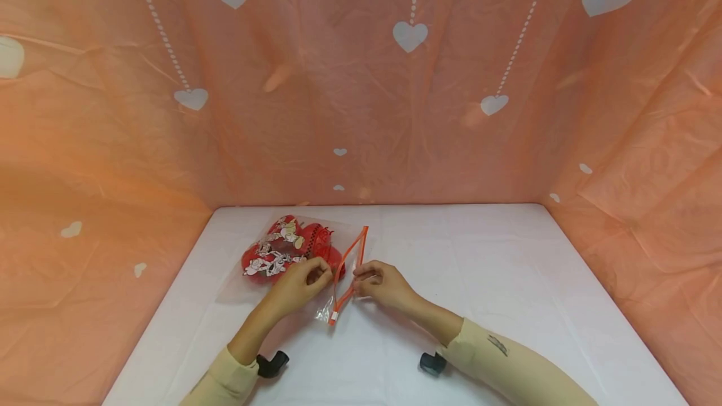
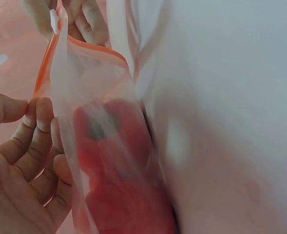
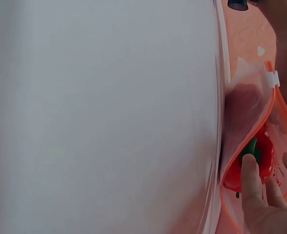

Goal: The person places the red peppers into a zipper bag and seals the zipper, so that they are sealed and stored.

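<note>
A clear zip bag with an orange zip rim lies on its side, its mouth spread and facing right. Red bell peppers are inside, one with a green stem showing through the mouth. White cartoon figures are printed on the bag. At the near end of the rim sits a white slider. My left hand pinches the rim between thumb and fingertips. At the mouth, my right hand has its index finger extended across the opening, thumb apart.
The bag rests on a white-covered table. Behind and beside it hangs a pink-orange curtain with white hearts. A black device shows at the left wrist, another dark device at the right.
</note>
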Available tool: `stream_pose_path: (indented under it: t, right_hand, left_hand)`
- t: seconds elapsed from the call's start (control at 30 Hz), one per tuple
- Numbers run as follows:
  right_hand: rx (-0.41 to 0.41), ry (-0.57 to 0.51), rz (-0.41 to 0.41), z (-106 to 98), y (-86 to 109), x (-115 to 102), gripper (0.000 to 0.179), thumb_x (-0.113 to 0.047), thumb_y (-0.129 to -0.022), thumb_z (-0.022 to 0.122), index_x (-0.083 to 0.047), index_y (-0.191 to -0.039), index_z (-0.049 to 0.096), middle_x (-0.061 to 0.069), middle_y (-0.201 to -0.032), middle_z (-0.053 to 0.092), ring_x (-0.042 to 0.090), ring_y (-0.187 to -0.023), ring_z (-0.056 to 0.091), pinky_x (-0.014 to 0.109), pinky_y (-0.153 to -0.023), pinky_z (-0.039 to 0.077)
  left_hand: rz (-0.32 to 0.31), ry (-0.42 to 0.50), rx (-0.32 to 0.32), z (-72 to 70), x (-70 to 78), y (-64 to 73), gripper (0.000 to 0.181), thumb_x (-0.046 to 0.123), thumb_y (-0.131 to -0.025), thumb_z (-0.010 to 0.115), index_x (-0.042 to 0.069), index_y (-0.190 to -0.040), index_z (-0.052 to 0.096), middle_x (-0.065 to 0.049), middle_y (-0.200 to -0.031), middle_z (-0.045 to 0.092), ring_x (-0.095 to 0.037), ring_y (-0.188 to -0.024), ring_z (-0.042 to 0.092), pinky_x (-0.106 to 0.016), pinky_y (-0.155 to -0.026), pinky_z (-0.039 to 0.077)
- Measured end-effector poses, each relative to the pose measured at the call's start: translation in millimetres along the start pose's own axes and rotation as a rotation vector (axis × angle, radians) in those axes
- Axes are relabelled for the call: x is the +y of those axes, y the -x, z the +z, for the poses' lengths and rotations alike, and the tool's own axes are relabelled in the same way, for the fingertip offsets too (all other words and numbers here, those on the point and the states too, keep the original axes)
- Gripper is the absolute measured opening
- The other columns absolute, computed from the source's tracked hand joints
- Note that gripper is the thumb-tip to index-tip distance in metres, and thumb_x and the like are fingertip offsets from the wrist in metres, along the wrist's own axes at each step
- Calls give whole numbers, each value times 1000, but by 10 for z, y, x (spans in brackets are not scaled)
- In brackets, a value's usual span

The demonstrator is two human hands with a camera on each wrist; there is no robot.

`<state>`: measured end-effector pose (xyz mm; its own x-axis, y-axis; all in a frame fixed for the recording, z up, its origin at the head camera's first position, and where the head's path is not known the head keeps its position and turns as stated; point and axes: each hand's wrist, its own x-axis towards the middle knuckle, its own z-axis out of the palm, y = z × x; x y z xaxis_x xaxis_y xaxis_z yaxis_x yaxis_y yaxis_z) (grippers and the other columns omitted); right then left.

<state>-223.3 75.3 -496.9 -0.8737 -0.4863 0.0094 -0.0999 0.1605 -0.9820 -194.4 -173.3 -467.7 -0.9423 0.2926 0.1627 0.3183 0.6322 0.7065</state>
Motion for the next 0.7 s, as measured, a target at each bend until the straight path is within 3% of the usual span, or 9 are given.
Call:
stream_pose_path:
  t: [0.13, 0.4, 0.7]
  right_hand:
    - [-27, -41, 11, 9, 79, 2, 32, -1, -98, 70, 14, -125, 63, 16, -105, 74, 26, -92, 76, 35, -79, 63]
    - [-65, -18, 50, 94, 210, 20, 24, -6, -98, 72, 9, -117, 68, 11, -95, 75, 15, -75, 73, 24, -62, 53]
    - [-126, -17, 52, 205, 296, 13, 23, -7, -98, 74, 11, -114, 72, 19, -98, 77, 16, -73, 73, 28, -68, 60]
  left_hand:
    - [26, -32, 3, -32, -20, 94, 7, 16, -104, 70, 19, -98, 68, 9, -83, 61, -9, -77, 53, -28, -72, 46]
    - [64, -67, -17, -86, -14, 277, 8, 18, -105, 69, 20, -97, 69, 13, -83, 67, -1, -79, 59, -27, -73, 50]
    - [66, -73, -80, -109, 40, 425, 6, 20, -105, 69, 21, -99, 70, 15, -83, 66, 0, -79, 60, -26, -73, 53]
